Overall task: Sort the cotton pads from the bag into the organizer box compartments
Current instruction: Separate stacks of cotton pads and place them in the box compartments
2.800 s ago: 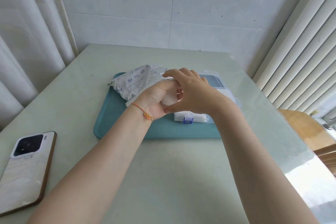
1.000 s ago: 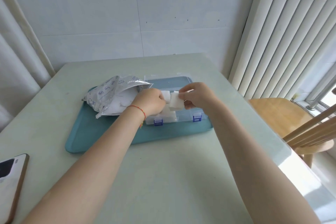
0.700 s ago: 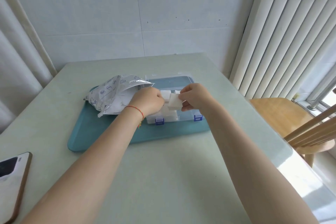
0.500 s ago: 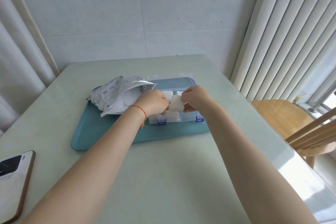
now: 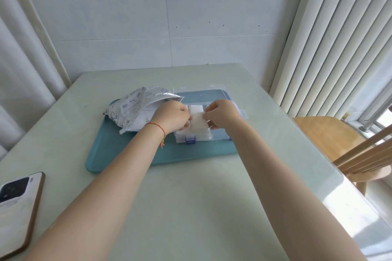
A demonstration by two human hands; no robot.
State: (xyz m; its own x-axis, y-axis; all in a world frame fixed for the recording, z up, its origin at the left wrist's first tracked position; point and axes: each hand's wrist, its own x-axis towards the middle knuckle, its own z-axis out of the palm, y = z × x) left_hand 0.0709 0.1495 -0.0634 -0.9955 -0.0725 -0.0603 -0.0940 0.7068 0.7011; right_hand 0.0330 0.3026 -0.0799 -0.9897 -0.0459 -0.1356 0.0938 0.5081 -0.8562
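My left hand [image 5: 174, 117] and right hand [image 5: 222, 114] now pinch one cotton pad [image 5: 198, 121] over the organizer box [image 5: 203, 135], away from the bag [image 5: 137, 108]. It goes in next.

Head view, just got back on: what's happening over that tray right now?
A person is sorting cotton pads. Both hands, the left hand and the right hand, pinch one white cotton pad above the clear organizer box on the teal tray. Some pads already lie in the box. The opened bag lies on the tray left of the box.
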